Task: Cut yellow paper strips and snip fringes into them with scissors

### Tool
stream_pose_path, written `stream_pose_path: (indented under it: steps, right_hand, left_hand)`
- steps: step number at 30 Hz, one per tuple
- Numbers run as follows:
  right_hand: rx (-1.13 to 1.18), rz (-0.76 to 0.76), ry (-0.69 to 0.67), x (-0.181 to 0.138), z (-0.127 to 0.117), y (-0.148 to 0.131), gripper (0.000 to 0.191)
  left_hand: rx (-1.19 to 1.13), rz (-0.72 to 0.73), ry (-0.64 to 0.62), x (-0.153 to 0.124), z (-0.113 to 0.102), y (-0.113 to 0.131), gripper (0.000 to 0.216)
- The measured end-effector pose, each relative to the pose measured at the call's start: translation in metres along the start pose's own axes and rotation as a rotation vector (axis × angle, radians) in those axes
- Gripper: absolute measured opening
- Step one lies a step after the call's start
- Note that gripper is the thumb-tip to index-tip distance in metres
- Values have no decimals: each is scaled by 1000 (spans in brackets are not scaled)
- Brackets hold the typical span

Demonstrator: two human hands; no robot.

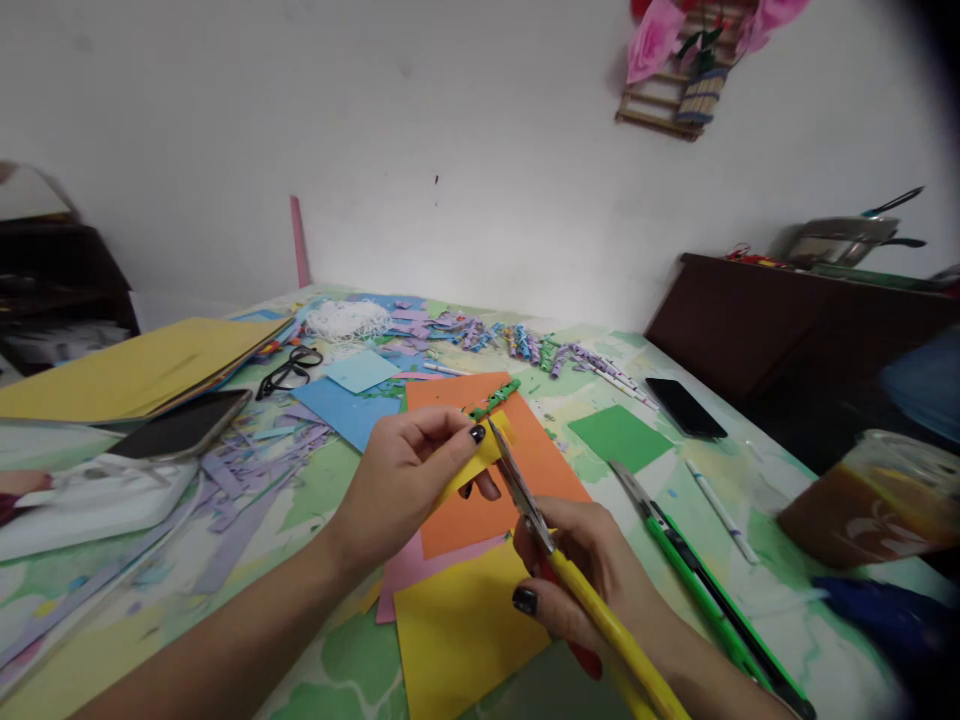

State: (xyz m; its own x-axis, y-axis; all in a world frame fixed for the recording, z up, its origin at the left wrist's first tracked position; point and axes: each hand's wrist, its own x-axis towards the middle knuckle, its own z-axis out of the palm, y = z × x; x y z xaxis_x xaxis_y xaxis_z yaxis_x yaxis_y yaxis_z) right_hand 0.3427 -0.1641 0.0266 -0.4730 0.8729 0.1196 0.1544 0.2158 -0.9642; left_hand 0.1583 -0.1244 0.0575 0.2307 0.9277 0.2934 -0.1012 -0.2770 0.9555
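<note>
My left hand (409,478) pinches a small piece of yellow paper (480,460) between thumb and fingers, just above an orange sheet (487,455). My right hand (585,580) grips scissors (525,495) with yellow and red handles. Their blades point up and left, and they meet the yellow piece at its right edge. Below both hands lies a larger yellow sheet (457,630) over a pink one (409,570).
On the table (330,480) a green utility knife (697,580), a white pen (720,510), a green square (619,435) and a black phone (684,406) lie at the right. Glasses (289,370), blue paper, purple strips, rolled paper sticks and another phone (180,425) are left and behind. A jar (870,510) stands far right.
</note>
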Motion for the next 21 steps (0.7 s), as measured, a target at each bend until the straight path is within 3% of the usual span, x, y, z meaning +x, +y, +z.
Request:
stream_pose_path:
  steps: [7,21]
  right_hand:
    - [-18,34,4,0,0,1,20]
    - [-33,28,9,1,1,0,22]
  left_hand:
    - [23,-8,11,0,0,-1,20]
    - [41,-12,20,-1,-1,-3,20]
